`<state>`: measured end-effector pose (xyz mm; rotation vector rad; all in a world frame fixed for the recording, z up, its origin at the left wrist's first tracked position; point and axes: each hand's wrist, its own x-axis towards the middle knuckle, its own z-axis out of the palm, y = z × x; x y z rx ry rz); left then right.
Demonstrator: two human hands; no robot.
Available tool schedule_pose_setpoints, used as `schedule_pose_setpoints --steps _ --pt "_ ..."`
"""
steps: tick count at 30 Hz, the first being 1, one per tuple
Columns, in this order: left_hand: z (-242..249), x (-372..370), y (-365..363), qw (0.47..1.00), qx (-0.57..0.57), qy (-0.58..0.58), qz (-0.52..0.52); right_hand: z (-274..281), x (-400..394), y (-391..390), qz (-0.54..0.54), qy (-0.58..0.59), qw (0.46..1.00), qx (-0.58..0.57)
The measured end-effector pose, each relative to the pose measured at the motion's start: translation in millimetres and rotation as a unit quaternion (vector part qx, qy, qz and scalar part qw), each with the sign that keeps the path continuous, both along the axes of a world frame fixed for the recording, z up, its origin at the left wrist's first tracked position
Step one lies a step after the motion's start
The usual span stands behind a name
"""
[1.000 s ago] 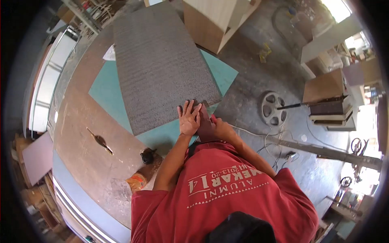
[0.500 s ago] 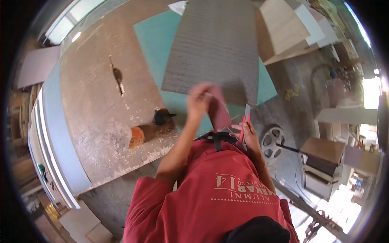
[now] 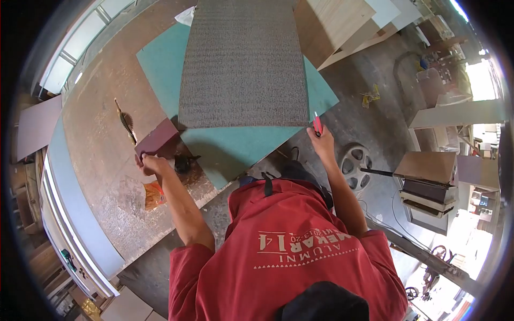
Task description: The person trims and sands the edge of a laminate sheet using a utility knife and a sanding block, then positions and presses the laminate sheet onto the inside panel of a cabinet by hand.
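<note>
A dark red flat strip [image 3: 156, 137] is held at its lower end by my left hand [image 3: 150, 164], over the worn brown tabletop near the saw blade slot. Beside that hand sits a small black object [image 3: 184, 163]. My right hand [image 3: 322, 142] is closed round a red cutter [image 3: 317, 125] with a pale tip, by the near right corner of a grey textured panel [image 3: 243, 69]. That panel lies on a turquoise sheet [image 3: 230, 152].
A saw blade [image 3: 128, 127] stands up through the brown table [image 3: 96, 176]. An orange object [image 3: 154, 196] lies near its front edge. On the right are a spoked handwheel [image 3: 355, 167], stacked boards [image 3: 428, 184] and leaning wood panels [image 3: 326, 27].
My left hand has swung left with the dark red strip, from in front of my body to near the blade. My right hand has moved forward with the red cutter, to the panel's corner.
</note>
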<state>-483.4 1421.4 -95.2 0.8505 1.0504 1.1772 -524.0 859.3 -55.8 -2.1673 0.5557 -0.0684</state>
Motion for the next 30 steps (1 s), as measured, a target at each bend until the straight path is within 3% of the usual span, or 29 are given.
schedule_pose_setpoints --steps 2,4,5,7,9,10,11,12,13,14,15,17,20,30 --pt "5 -8 7 0.999 -0.015 0.013 0.046 7 13 4 0.056 -0.031 0.994 -0.093" --pt "-51 -27 58 0.996 -0.019 -0.060 -0.058 6 23 4 0.088 -0.042 0.993 -0.070" --pt "-50 -32 56 0.994 0.048 0.081 -0.045 4 27 -1 0.115 -0.050 0.991 -0.052" --pt "18 -22 -31 0.954 0.195 0.227 0.022 -12 34 -18 0.130 -0.030 0.991 -0.019" --pt "4 -25 -66 0.929 0.315 0.195 -0.021 -16 43 -30 0.147 -0.009 0.989 0.015" --pt "26 -29 -113 0.969 0.189 0.105 -0.116 -4 48 -32 0.134 0.036 0.981 0.133" --pt "48 -34 -172 0.976 0.057 0.010 -0.209 7 52 -33 0.117 0.082 0.958 0.247" --pt "41 -42 -211 0.933 0.047 0.085 -0.347 14 56 -36 0.123 0.084 0.956 0.252" --pt "39 -40 -264 0.901 -0.050 0.053 -0.427 21 61 -39 0.128 0.100 0.934 0.318" --pt "30 -46 -310 0.835 -0.039 0.123 -0.535 26 64 -42 0.133 0.116 0.908 0.381" --pt "19 -47 -343 0.750 -0.147 0.087 -0.640 31 67 -44 0.140 0.121 0.905 0.383" --pt "40 -33 -413 0.754 -0.348 0.067 -0.553 37 73 -47 0.155 0.163 0.871 0.436" --pt "-8 -20 -438 0.778 -0.369 -0.039 -0.508 38 79 -51 0.199 0.189 0.882 0.382" --pt "5 -4 -423 0.789 -0.340 0.049 -0.509 22 83 -51 0.113 0.293 0.831 0.458"
